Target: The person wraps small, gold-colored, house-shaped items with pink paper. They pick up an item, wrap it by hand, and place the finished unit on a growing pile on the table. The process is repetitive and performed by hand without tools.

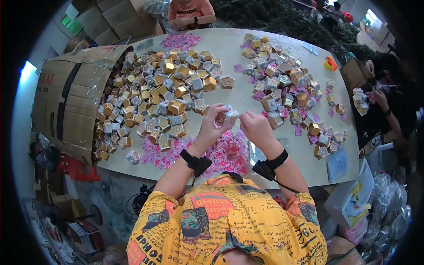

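Observation:
Over the table's near middle, my left hand [211, 126] is closed around a small silvery, glittering faceted piece [231, 116] that looks like an ornament. My right hand [258, 129] is pinched close at the piece's right side; what its fingertips grip is too small to make out. Just below both hands lies a heap of pink printed tags [225, 152]. To the left spreads a big pile of gold and silver faceted pieces [168, 90] like the one I hold. Another pile of such pieces [282, 79], mixed with pink tags, lies to the right.
A cardboard box [70, 99] on its side opens onto the left pile. On the pale table [221, 48] are an orange-yellow tape roll [330, 63] and a silvery square pad [337, 165]. A person [191, 15] sits across; another person's hands [380, 95] work at the right edge.

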{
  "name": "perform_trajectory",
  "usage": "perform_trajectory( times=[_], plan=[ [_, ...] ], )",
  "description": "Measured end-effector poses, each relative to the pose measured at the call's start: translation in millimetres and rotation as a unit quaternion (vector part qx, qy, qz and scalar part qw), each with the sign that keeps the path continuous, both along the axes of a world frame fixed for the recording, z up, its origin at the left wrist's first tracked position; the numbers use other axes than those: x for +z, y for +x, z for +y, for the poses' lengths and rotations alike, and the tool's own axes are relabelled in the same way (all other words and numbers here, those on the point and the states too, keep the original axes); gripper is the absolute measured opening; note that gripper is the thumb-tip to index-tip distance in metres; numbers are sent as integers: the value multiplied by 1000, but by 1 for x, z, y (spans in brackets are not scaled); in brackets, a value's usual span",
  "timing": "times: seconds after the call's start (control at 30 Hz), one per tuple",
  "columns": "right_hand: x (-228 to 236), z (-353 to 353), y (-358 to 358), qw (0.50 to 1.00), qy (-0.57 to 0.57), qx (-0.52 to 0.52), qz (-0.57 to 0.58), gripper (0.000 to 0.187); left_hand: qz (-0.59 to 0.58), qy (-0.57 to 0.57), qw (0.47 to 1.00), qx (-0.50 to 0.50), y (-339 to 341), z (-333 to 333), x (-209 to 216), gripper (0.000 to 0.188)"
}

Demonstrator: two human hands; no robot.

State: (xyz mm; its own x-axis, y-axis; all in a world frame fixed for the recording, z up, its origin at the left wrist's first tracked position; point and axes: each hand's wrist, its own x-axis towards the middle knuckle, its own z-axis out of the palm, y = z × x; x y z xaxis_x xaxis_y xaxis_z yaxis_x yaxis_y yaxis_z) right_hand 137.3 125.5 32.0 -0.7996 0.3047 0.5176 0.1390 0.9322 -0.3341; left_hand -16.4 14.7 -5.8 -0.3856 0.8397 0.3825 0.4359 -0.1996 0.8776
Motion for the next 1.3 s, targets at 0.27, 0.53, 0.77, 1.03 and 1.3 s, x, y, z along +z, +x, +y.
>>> perform_trajectory(
  times=[0.27, 0.53, 0.77, 1.03, 1.3],
  plan=[
    [-3, 0, 1, 1000, 21, -5, -7, 11, 65, 1, 998, -7, 0, -3, 6, 50],
    [-6, 1, 3, 997, 62, -13, -53, 10, 106, 1, 994, -9, -1, 0, 3, 50],
    [-13, 3, 2, 993, 94, -10, -65, 7, 86, -8, 996, -23, 5, -1, 13, 45],
    [-15, 3, 3, 992, 89, -15, -87, 5, 147, -13, 989, 1, 6, 2, 8, 47],
    [-14, 4, 2, 995, 49, -34, -85, 7, 189, -20, 982, 1, 7, 4, 12, 46]
  ],
)
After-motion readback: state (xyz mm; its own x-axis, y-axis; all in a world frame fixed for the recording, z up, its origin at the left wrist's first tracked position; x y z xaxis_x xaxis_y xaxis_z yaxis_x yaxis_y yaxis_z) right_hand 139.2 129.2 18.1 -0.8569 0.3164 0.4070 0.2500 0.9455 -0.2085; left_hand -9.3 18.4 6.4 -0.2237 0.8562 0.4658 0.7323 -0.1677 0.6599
